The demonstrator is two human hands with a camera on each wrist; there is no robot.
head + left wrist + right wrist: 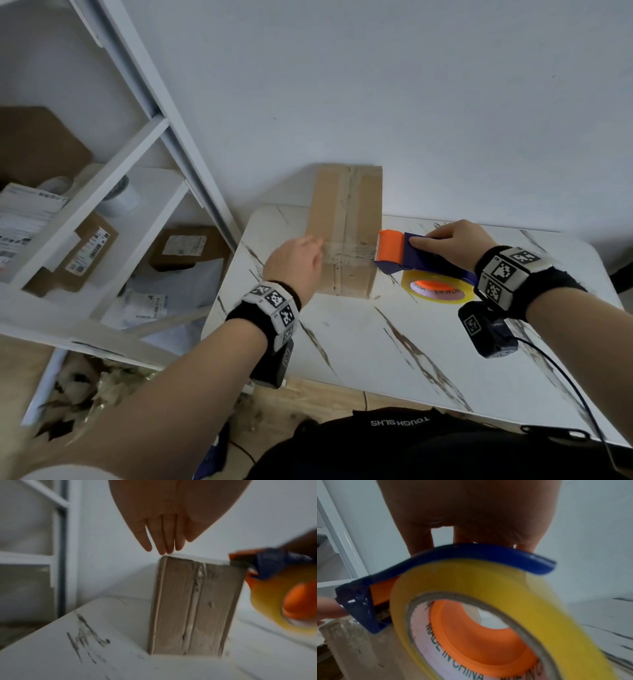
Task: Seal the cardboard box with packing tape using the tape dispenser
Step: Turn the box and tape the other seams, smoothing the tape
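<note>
Right hand gripping tape dispenser, fingers curling round blue body, orange head meeting right top edge of cardboard box. Yellow tape roll hanging beneath dispenser, beside box. Left hand lying flat, fingers straight, grip open, pressing clear tape strip onto box top. Box standing on white marbled table, near wall. Parcels sitting on shelf at left

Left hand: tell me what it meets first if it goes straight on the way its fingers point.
The left hand points right across the cardboard box, fingers straight. Going on, it would probably meet the tape dispenser at the box's right edge first; depth is unclear.
</note>
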